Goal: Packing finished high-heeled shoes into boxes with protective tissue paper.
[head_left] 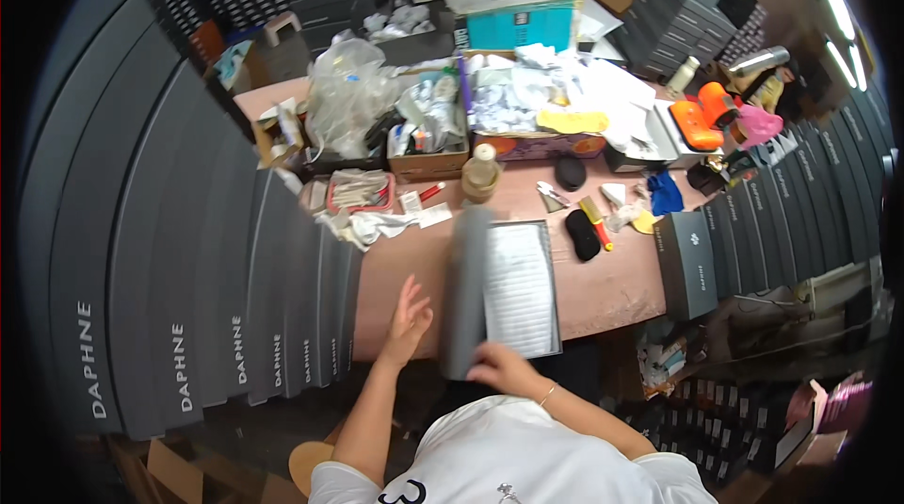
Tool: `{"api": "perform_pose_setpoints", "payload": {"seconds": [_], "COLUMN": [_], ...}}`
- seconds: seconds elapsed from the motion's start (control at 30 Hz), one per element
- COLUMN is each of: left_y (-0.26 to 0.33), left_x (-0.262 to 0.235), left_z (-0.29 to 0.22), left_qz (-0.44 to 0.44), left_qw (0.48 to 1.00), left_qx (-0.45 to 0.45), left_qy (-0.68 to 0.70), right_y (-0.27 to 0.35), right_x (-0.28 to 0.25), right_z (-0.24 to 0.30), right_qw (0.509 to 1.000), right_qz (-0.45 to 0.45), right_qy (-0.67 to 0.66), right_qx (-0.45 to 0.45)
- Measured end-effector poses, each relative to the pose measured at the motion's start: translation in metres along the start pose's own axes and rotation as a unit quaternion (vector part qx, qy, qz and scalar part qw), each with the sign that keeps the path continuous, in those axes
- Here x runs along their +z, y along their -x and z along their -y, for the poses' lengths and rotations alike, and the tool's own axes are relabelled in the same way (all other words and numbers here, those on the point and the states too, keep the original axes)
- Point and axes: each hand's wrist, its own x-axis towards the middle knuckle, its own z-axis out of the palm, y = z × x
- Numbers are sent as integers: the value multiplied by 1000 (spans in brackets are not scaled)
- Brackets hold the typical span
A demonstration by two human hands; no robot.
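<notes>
My right hand point(504, 370) grips the near end of a dark grey shoe box lid point(463, 297), which stands tilted on edge and is blurred by motion. Just right of the lid lies the shoe box point(556, 316) it leans over, with white ribbed packing paper point(518, 283) inside; the lid hides the box's left side. To the left of the lid my left hand point(407, 323) is raised over the pink table point(612, 292), fingers apart and nothing in them.
Tall stacks of grey shoe boxes point(207, 250) rise at the left and right point(800, 203). Beyond the box are a bottle point(481, 174), a black brush point(582, 234), a yellow-and-red brush point(595, 223) and a red basket point(362, 191). Paper-filled cartons point(537, 144) line the back.
</notes>
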Motion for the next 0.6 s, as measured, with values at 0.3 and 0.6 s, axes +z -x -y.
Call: {"api": "perform_pose_setpoints", "payload": {"seconds": [0.3,0.6], "left_y": [18,2], "left_x": [-7,173], "left_z": [-5,71], "left_qz": [-260,455], "left_qw": [890,879], "left_qx": [97,42], "left_qy": [-362,-136], "right_y": [25,-31], "right_x": [-82,-60], "right_z": [-84,85], "right_qw": [876,984], "right_qz": [-211,71], "right_qy": [435,-145], "right_qx": [16,72]}}
